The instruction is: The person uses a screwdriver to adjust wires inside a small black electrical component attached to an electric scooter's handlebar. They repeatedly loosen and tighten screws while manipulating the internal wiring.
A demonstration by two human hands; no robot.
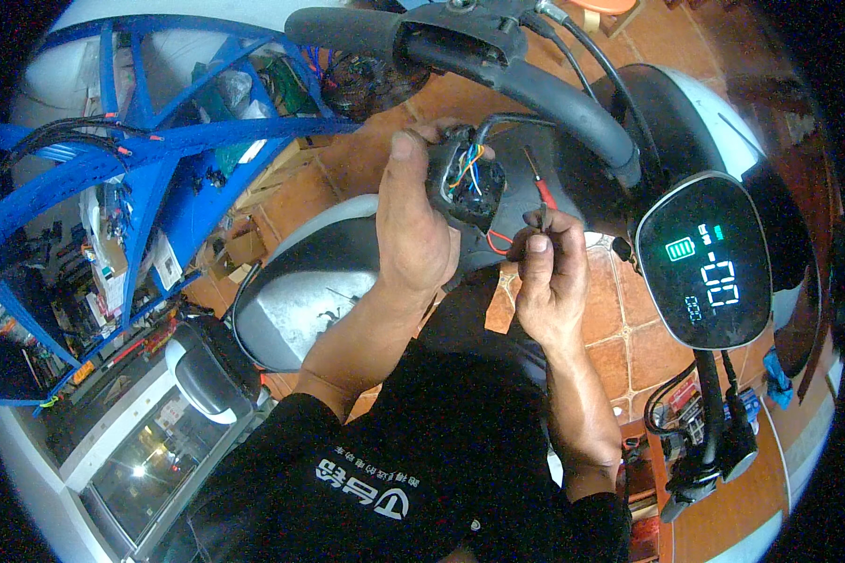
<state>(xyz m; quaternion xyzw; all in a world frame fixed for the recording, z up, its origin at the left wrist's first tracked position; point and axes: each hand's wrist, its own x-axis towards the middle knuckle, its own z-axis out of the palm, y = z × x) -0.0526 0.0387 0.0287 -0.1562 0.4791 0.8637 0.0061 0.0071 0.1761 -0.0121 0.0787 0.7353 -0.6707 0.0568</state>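
Observation:
My left hand [408, 220] is closed round a black switch housing [465, 197], its thumb along the left side. The housing's open face shows thin coloured wires [469, 169], and a thick black cable [502, 120] leaves its top. To its right my right hand [549, 263] pinches a red-handled metal probe [543, 188], tip pointing upward; a red lead [498, 242] loops between the hands. Both hands are beside the scooter's black handlebar [601, 131], over its grey body.
A lit round-cornered display [699, 258] sits at right on the handlebar. A blue metal rack [131, 155] with packages and tools fills the upper left. A pale scooter seat or panel [296, 310] lies left of my forearm. A tiled floor [620, 310] shows below.

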